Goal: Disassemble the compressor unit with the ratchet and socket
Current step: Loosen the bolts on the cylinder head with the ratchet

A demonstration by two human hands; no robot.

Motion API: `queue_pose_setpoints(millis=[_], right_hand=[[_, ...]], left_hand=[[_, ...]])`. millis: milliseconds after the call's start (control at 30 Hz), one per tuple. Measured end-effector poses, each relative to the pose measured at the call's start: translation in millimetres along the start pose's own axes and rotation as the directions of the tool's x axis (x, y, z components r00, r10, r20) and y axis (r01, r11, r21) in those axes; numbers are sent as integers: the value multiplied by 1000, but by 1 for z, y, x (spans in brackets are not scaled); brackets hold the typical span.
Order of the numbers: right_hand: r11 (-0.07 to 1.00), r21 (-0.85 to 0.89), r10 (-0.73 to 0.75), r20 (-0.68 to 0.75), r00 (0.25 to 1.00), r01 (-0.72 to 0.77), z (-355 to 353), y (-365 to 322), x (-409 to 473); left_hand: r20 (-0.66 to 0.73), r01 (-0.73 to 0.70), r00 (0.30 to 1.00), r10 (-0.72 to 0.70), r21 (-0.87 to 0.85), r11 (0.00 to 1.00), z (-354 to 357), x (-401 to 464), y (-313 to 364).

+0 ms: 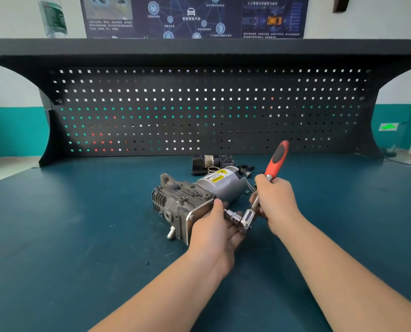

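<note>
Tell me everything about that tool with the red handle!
It is a ratchet. It has a shiny metal shaft and a red handle with a black grip patch, pointing up and away toward the pegboard. Its metal head sits low, with a silver socket sticking out sideways toward the grey compressor unit. The right hand grips the shaft just below the red part. The left hand holds the socket end beside the compressor's metal plate.
</note>
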State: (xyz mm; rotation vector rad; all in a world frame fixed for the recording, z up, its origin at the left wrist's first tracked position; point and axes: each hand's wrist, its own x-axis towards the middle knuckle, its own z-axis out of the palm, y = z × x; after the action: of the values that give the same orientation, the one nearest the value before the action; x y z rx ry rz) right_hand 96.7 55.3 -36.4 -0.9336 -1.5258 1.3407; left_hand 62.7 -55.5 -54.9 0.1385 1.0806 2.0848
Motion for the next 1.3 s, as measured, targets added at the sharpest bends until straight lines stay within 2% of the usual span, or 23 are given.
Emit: queue_pose_setpoints(millis=[133,233,333,400,467,533,567,633,667,733,767,833,900,1067,1233,1300], right_hand=[[999,-47,13,-22,1000,-14,-9,-4,2],[992,-108,69,-22,997,-71,-19,-5,10],[975,-167,157,46,986,-147,-25,-6,18],[981,-65,188,107,976,-182,-26,-4,23],[974,88,199,101,975,-208,-28,-2,29],[957,181,226,27,974,-227,-33,1,35],[945,229,247,-30,969,-234,-36,3,39],[917,315,309,-169,936,-246,-43,10,49],[905,339,345,-240,907,-255,-47,16,55],[892,355,402,-340,850,-280,-54,26,66],[893,333,416,-362,834,-301,-56,31,70],[905,247,418,-377,827,-345,-58,39,77],[913,199,406,-377,832,-356,-57,44,81],[926,168,377,-388,841,-338,-54,44,87],[926,195,374,-366,852,-323,-53,41,85],[930,195,363,-360,859,-311,-54,40,84]], left_hand=[[57,45,997,-49,58,997,0,-2,-2],[126,46,990,-69,181,982,1,-5,-4],[163,-60,987,14,284,957,4,-11,-8],[164,-214,972,165,352,911,9,-14,-8],[155,-371,928,339,462,805,22,-8,-4],[167,-486,858,485,568,665,45,6,4],[194,-519,821,536,645,561,58,16,7],[306,-506,762,570,832,229,84,40,12],[364,-470,763,534,880,70,97,52,13],[433,-394,830,353,902,-178,118,73,12],[440,-359,873,210,871,-335,126,81,10],[379,-321,925,-17,761,-563,137,96,6],[260,-269,960,-107,734,-624,142,109,2],[157,-243,970,-186,640,-729,147,127,-10],[106,-262,965,-241,489,-832,155,131,-14],[117,-265,964,-239,469,-843,157,129,-13]])
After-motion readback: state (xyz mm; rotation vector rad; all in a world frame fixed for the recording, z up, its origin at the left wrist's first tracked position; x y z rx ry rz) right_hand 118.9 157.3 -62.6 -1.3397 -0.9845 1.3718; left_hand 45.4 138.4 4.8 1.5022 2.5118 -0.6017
